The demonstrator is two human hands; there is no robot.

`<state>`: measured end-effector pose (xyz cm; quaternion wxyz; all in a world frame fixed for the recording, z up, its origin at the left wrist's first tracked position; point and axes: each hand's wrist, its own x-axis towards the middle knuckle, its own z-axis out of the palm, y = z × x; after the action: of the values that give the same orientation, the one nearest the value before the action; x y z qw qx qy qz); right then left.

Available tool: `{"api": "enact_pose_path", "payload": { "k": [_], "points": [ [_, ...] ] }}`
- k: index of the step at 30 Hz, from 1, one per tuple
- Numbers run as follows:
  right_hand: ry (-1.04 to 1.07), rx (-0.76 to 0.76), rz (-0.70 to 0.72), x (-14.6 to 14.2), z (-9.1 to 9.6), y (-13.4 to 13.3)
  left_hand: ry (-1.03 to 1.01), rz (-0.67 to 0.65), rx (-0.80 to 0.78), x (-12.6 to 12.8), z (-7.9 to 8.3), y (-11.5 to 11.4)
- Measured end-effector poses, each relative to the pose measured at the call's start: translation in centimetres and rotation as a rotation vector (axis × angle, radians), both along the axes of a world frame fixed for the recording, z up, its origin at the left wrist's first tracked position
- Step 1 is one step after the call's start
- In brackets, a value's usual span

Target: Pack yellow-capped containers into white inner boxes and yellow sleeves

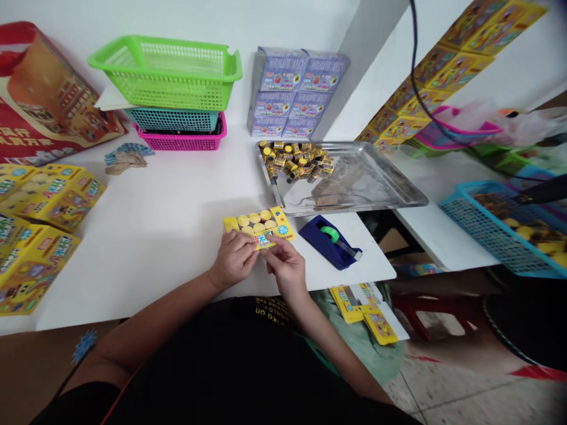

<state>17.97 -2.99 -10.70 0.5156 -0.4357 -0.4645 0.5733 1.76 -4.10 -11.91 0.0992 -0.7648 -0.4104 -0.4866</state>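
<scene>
A small yellow cardboard box (282,222) lies on the white table in front of me, with several round yellow caps showing in its top. My left hand (234,260) is closed on the box's near left side, thumb and fingers pinching the edge. My right hand (287,267) has its thumb and forefinger pinched at the near edge, right of the middle; the fingertips partly cover the printed front. Just right of the box sits a dark blue tape dispenser (325,242) with a green tape core. Behind it, a metal tray (381,177) holds a heap of small yellow-capped jars (295,159).
Filled yellow boxes (66,200) stand at the left. Stacked plastic baskets (177,88), purple boxes (283,88) and a red bag (48,106) line the back. A blue basket (496,236) is at the right; flat yellow cartons (354,304) lie in a green bag below the table edge.
</scene>
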Motion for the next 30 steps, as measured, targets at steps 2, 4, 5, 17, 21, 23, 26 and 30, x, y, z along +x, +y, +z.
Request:
{"api": "enact_pose_path", "payload": {
  "k": [2, 4, 5, 17, 21, 23, 26, 30],
  "points": [
    [0.013, -0.011, -0.003, -0.1, -0.1, 0.0, -0.005, 0.0, 0.002, 0.0, -0.2, 0.0],
    [0.02, -0.016, -0.003, -0.1, -0.1, 0.0, -0.006, 0.005, 0.004, 0.0, -0.3, 0.0],
    [0.022, -0.017, -0.004, -0.1, 0.0, -0.1, -0.005, 0.01, 0.006, 0.0, -0.4, 0.1],
    [-0.056, -0.028, -0.092, -1.0, 0.0, 0.0, 0.108, 0.035, 0.087, -0.1, 0.0, -0.5],
    [-0.06, -0.02, -0.076, -0.9, -0.1, 0.1, 0.152, 0.041, 0.057, -0.2, 0.4, -0.7],
    [-0.041, 0.005, -0.052, -0.6, -0.3, 0.0, 0.185, 0.06, 0.06, -0.1, 0.7, -0.9],
    [0.004, 0.058, -0.021, -0.1, -1.0, -0.3, 0.264, 0.114, 0.065, 0.5, 1.3, -0.9],
    [0.044, 0.097, -0.044, 0.1, -2.0, -0.3, 0.362, 0.191, 0.059, 1.6, 2.1, -0.3]
  ]
}}
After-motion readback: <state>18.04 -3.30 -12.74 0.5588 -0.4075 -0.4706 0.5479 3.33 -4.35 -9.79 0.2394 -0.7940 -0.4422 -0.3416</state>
